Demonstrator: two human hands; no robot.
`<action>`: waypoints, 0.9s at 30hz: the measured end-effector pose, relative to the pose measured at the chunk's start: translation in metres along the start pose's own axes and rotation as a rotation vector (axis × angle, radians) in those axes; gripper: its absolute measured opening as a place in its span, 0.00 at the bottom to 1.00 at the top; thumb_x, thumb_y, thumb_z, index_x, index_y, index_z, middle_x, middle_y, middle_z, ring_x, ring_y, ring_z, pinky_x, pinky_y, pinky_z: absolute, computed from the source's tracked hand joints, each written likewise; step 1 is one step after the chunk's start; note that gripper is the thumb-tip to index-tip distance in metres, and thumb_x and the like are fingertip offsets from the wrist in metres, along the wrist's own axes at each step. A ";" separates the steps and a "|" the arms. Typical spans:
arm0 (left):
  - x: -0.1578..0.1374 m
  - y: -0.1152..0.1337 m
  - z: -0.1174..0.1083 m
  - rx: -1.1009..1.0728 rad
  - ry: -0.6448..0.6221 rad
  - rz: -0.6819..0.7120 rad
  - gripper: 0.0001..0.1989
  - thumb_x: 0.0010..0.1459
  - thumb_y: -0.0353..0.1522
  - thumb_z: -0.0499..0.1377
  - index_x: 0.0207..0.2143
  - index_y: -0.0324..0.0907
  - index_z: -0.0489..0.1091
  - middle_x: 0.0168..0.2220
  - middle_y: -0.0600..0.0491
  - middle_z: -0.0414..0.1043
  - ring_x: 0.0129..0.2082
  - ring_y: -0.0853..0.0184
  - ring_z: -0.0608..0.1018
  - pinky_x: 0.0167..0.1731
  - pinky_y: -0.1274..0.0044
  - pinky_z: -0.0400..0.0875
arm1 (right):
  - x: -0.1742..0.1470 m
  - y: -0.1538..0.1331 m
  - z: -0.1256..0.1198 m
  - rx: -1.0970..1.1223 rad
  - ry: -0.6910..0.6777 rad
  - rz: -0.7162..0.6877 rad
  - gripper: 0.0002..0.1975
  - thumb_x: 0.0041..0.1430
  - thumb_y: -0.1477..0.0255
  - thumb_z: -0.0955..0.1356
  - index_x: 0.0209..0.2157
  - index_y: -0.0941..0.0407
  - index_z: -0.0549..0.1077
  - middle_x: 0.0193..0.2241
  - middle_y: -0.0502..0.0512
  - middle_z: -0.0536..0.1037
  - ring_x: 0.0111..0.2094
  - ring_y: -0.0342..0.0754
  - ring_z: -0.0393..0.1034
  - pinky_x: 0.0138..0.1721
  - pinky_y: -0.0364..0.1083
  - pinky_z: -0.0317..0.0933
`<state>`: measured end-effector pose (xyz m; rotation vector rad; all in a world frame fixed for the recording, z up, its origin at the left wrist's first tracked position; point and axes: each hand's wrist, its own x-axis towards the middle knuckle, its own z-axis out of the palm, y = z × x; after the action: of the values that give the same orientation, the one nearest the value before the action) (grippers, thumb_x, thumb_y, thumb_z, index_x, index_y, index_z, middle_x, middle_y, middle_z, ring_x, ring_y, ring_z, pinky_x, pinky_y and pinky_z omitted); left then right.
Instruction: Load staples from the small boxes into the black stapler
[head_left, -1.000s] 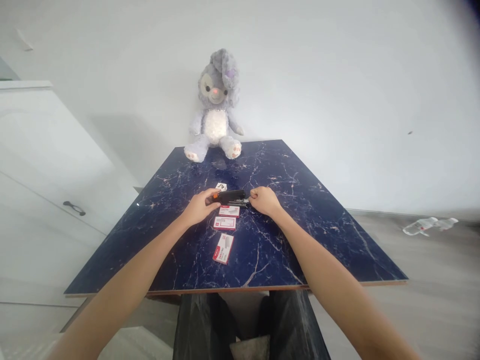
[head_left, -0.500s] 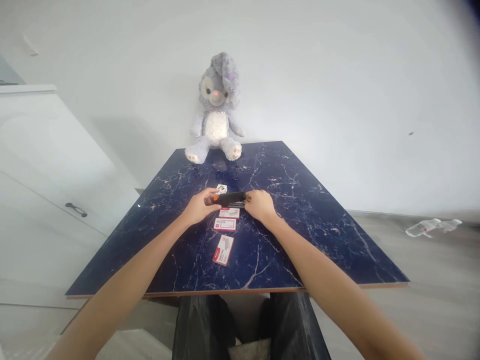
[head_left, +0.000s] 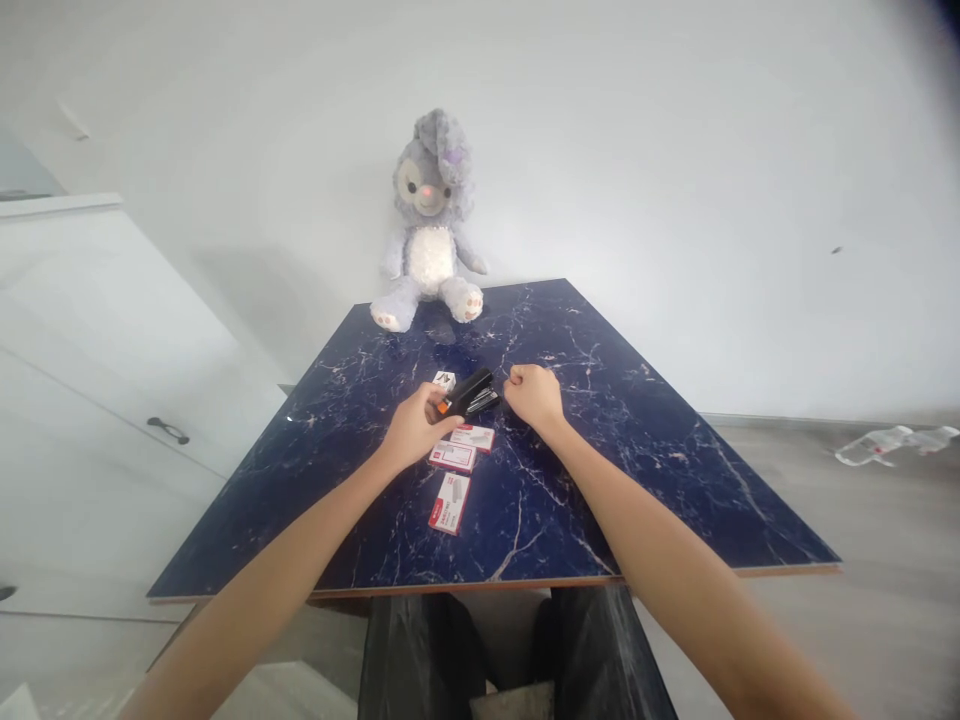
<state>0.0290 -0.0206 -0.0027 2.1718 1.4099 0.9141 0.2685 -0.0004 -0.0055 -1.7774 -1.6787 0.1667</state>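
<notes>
My left hand [head_left: 420, 424] grips a black stapler [head_left: 471, 392] by its orange-marked end, thumb toward me and fingers on the far side. The stapler slants up to the right, and its jaw gapes at the far end, showing metal inside. Just right of it, apart from it, my right hand [head_left: 534, 396] is closed with curled fingers; whatever they may hold is hidden. Near the stapler lie red-and-white staple boxes: an upper box [head_left: 474, 438], a middle box [head_left: 452, 457] and a lower box [head_left: 450, 503]. A small white box [head_left: 444, 381] sits behind my left fingers.
A grey plush rabbit [head_left: 431, 215] sits at the back of the dark blue marbled table [head_left: 600, 480], against the wall. To the left stands a white cabinet [head_left: 90, 400]. Clear plastic bottles [head_left: 874, 446] lie on the floor at right.
My right hand has come off the stapler and moved slightly right. The stapler has swung from level to a slant, its jaw now visibly parted. The upper staple box has shifted right and shows more.
</notes>
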 end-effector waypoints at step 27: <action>-0.021 0.046 -0.015 0.423 -0.308 0.280 0.20 0.56 0.51 0.60 0.34 0.45 0.63 0.36 0.52 0.71 0.37 0.58 0.75 0.34 0.69 0.67 | -0.004 -0.001 0.002 -0.095 -0.061 -0.029 0.20 0.67 0.60 0.63 0.23 0.54 0.69 0.22 0.52 0.73 0.26 0.46 0.66 0.29 0.43 0.48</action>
<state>0.0425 -0.0595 0.0305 2.7330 1.2500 0.3534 0.2661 -0.0036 -0.0081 -1.8325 -1.7814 0.1314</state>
